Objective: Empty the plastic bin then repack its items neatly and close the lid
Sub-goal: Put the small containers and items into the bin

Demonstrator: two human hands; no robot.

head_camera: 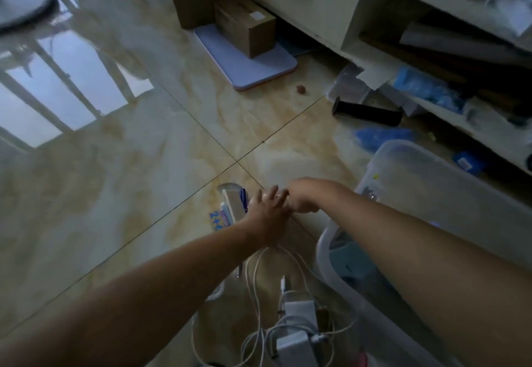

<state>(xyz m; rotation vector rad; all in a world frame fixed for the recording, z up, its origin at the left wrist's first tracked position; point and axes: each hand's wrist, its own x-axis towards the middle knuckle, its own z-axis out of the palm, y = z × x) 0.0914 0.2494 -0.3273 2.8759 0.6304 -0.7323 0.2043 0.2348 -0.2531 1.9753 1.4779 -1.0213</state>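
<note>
- The plastic bin [339, 268] sits on the floor at lower right — translucent, with a rounded rim and smooth walls; its long axis runs from near the middle of the view down toward the lower right corner.
- Its lid [431, 182], clear and rounded at the corners, stands tilted up behind the bin, with its long side running the same way.
- Dark and pale blue items lie inside the bin, too blurred to name.
- The left hand [267, 211] reaches forward with fingers spread and straight, over a small stack of flat packets [231, 208] lying on the floor.
- The right hand [302, 196] is curled inward at the wrist, just beside the left hand; whether it grips anything I cannot tell.
- White cables [259, 280] loop loosely over the floor near the bin, running to white, boxy power adapters [296, 312].
- The floor [129, 179] is glossy beige marbled tile — it mirrors a window.
- A cardboard box [247, 26] rests on a pale lilac mat [259, 70]; a black ribbed grip [365, 111] lies by a cluttered white shelf [460, 121].
</note>
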